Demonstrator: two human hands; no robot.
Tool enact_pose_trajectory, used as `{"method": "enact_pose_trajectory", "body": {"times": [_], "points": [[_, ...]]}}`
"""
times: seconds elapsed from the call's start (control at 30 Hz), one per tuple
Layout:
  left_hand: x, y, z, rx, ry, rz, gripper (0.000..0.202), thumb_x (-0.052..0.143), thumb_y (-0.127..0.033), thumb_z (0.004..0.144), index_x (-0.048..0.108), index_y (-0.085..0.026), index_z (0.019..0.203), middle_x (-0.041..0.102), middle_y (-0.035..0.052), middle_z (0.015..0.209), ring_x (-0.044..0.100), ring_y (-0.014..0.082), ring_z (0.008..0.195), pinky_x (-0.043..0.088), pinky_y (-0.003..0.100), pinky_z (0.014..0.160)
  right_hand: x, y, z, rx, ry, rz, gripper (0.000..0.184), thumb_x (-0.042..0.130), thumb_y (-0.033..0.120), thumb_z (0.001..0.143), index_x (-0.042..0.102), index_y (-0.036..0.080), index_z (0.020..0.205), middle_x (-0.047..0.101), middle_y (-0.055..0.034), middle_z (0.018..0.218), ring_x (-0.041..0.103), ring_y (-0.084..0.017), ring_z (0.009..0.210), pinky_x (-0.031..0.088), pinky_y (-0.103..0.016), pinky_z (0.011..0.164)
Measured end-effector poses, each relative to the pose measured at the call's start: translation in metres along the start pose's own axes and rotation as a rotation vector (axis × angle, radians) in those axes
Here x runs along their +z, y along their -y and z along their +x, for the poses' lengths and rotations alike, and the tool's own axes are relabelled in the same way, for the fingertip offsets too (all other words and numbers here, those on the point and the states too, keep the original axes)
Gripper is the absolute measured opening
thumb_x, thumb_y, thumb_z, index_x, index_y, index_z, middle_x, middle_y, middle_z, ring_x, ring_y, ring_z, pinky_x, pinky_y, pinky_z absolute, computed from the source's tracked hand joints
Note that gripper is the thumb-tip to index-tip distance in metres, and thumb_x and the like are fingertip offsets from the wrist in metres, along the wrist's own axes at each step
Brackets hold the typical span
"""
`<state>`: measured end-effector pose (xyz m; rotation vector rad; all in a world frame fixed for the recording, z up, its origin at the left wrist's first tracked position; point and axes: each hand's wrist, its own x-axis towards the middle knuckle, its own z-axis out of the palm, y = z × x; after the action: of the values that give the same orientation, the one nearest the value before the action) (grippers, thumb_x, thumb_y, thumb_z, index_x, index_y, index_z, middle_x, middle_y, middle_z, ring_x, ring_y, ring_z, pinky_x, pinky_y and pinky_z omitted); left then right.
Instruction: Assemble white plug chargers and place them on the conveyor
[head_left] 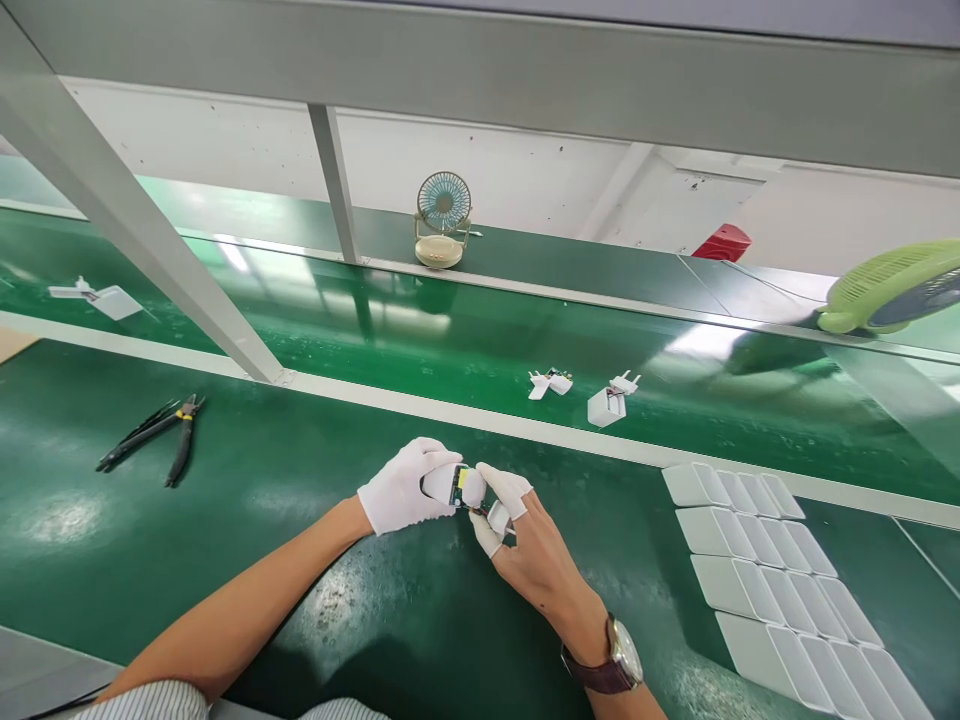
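In the head view, my left hand [412,487], in a white glove, is closed around a white plastic housing [439,484]. A circuit board [456,486] with a yellow component sticks out of the housing's right end. My right hand [529,540] wears white covers on some fingertips. Its thumb and fingers pinch a small white plug piece [499,517] beside the board, apart from the housing. A rounded white part [472,487] lies against the board between my hands. My fingers hide some of the joint between these pieces.
Pliers [184,435] and tweezers [142,430] lie at left. Rows of white housings [780,580] stand at right. Beyond the pale rail, a green conveyor belt carries white housings with plug pieces [606,405]. A small fan [442,215] and a green fan [892,285] stand behind. A metal post [202,270] rises at left.
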<state>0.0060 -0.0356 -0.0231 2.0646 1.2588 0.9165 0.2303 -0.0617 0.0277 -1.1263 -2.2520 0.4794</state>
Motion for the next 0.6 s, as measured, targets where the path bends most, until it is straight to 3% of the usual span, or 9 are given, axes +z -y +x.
{"method": "enact_pose_trajectory", "body": {"times": [0.3,0.6], "points": [[0.0005,0.0027,-0.0013,-0.002,0.002,-0.015,0.068,0.087,-0.022,0.061,0.062,-0.027,0.124,0.057,0.0079,0.121,0.060,0.0274,0.114,0.053,0.045,0.099,0.0016,-0.0001,-0.0001,0.052,0.009,0.038,0.057,0.051,0.018,0.095,0.037,0.025,0.150,0.065,-0.0110,0.109,0.065,-0.025,0.097,0.060,-0.042,0.083],[-0.0009,0.0045,-0.0010,-0.026,0.024,-0.022,0.068,0.087,-0.023,0.062,0.062,-0.028,0.125,0.058,0.0076,0.122,0.060,0.0274,0.114,0.053,0.045,0.100,0.0038,-0.0020,-0.0007,-0.009,-0.011,0.002,0.064,0.050,0.017,0.096,0.028,0.027,0.155,0.064,-0.0129,0.121,0.065,-0.027,0.105,0.061,-0.045,0.087]]}}
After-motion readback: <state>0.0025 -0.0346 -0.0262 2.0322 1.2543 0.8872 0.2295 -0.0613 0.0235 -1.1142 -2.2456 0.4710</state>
